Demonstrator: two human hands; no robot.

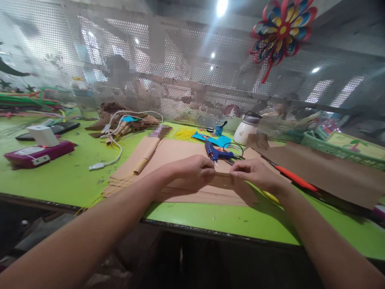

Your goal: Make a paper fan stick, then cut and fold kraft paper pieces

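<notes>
Between my two hands stretches a narrow folded strip of brown paper. My left hand pinches one end of it, and my right hand pinches the other. Under the strip lies a stack of light brown paper sheets. Just beyond my fingers a blue glue gun rests on the sheets with its nozzle toward me. A rolled brown paper piece with yellow strings lies left of my left hand. Beside my right forearm is a yellow handle, partly hidden.
The green table holds a purple power strip with a white charger, a white USB cable, a white bottle, an orange-handled tool and a green basket. A perforated metal screen stands behind; a paper flower hangs above.
</notes>
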